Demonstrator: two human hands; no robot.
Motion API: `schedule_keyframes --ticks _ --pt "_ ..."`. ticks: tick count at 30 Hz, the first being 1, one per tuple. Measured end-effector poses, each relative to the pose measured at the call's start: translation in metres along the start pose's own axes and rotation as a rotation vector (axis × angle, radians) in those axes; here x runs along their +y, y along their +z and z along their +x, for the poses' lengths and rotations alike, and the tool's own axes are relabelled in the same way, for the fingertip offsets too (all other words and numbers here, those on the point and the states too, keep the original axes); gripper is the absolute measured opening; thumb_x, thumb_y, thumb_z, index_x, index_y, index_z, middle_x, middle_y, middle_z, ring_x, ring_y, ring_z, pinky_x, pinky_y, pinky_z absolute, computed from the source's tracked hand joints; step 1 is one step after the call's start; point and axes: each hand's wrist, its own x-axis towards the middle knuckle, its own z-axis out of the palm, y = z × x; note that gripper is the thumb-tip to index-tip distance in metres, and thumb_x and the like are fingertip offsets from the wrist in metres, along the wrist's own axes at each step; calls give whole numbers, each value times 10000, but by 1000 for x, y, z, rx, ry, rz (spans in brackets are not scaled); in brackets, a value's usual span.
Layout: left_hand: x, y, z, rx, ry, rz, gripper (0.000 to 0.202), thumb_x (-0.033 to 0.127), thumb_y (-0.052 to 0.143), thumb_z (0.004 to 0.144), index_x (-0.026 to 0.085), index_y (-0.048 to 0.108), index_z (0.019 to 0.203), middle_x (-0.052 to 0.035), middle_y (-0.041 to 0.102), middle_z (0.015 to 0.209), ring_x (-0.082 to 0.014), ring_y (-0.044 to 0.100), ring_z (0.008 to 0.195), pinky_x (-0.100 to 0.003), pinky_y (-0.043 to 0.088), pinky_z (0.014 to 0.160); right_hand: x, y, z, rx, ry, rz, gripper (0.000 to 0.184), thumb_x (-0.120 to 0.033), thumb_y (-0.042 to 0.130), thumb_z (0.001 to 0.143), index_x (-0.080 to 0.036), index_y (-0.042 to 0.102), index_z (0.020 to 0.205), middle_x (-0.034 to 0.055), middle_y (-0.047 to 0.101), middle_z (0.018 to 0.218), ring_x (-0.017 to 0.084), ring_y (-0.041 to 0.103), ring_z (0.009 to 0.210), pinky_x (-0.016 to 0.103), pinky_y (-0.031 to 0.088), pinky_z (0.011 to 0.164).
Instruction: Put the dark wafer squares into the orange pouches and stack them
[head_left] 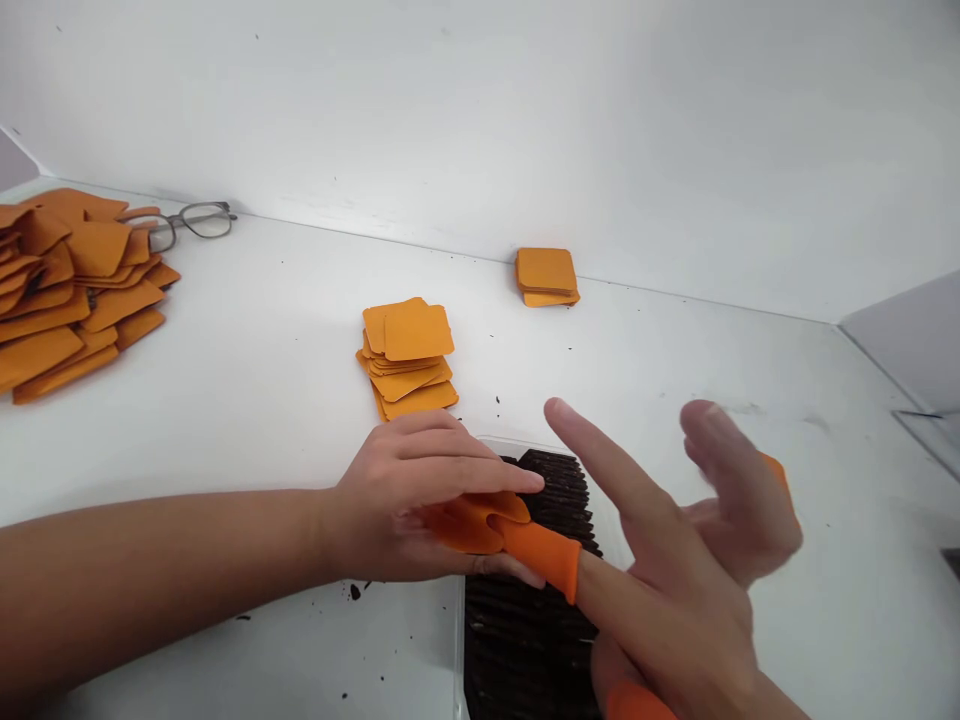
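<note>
Two hands are over the near edge of the white worktop (pixel 262 400), all of it seen from the head camera. The left hand (pixel 420 490) comes in flat from the left and pinches an orange square (pixel 469 520), which curls between its fingers above and its thumb below. The right hand (pixel 675 540) is spread loose with nothing gripped and its bare forefinger points away. One digit wears an orange finger cot (pixel 544 555), and its tip touches the edge of the curled square. The outer fingers are blurred.

Right under that contact sits a clear tray (pixel 459 650) packed with dark, ridged pieces, with dark crumbs scattered just beside it. Just beyond the left hand there's a loose stack of orange squares (pixel 409 360). A smaller, neater stack (pixel 546 275) sits against the back wall, well apart. Far left is a big sprawling heap of squares (pixel 67 290), and a pair of glasses (pixel 191 220) lies just behind it.
</note>
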Motion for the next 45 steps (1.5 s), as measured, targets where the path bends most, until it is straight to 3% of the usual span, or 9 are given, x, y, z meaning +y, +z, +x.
schedule_keyframes --ticks 4,7,17,22,29,32,36,38,45 --pt "-2 -1 3 14 51 56 375 302 840 813 130 682 1106 -21 756 789 -115 676 688 -246 542 649 -6 1 2 75 63 -6 444 -130 376 995 -210 632 642 -50 505 1524 289 235 1546 499 324 1192" --pt "-2 0 5 22 29 47 352 344 823 831 143 676 1080 -17 755 772 -110 675 679 -228 548 643 -6 0 3 35 109 -11 331 -157 515 959 -233 698 694 -27 502 1529 351 250 1534 549 342 1186" --pt "-4 2 -2 21 -64 -52 354 383 811 834 156 673 1069 -37 737 813 -111 609 680 -226 531 631 10 -2 9 -205 -81 145 545 -480 205 1088 -215 660 948 10 262 1673 259 76 1589 449 136 1280" --pt "-5 2 -4 -12 -91 -113 254 193 727 859 151 651 1097 -51 729 854 -119 605 721 -239 538 653 11 -3 8 -275 -112 62 573 -516 176 1082 -202 642 1191 79 263 1668 313 80 1584 465 137 1292" --pt "0 4 -3 10 -153 -125 152 130 769 845 166 626 881 18 635 737 -61 546 640 -172 489 588 14 -5 11 -338 -206 49 603 -559 158 1063 -187 549 1332 103 194 1667 264 -266 1542 487 6 1306" --pt "0 5 -5 42 -184 -123 253 142 805 815 165 559 764 42 580 674 -48 479 579 -173 411 518 10 -5 7 -260 -165 92 454 -432 219 1068 -218 618 1093 51 280 1641 247 -166 1575 514 115 1294" --pt "-1 7 -8 71 -226 -106 309 105 820 785 167 524 722 65 527 639 -32 448 549 -162 367 492 3 -4 -3 -19 53 129 388 -179 285 1018 -261 631 861 -47 486 1518 271 206 1547 567 266 1206" --pt "-2 7 -8 87 -250 -89 298 91 830 769 167 544 735 69 529 650 -27 465 562 -148 384 510 6 -5 -5 48 63 119 372 -182 330 1012 -256 635 812 -12 579 1413 314 339 1475 573 351 1133" --pt "-4 3 -8 51 -283 -66 275 115 837 745 167 568 759 49 592 654 -46 500 579 -157 412 521 28 -1 7 -156 104 -76 154 -326 566 995 -225 682 982 89 568 1398 385 315 1467 558 417 1074"
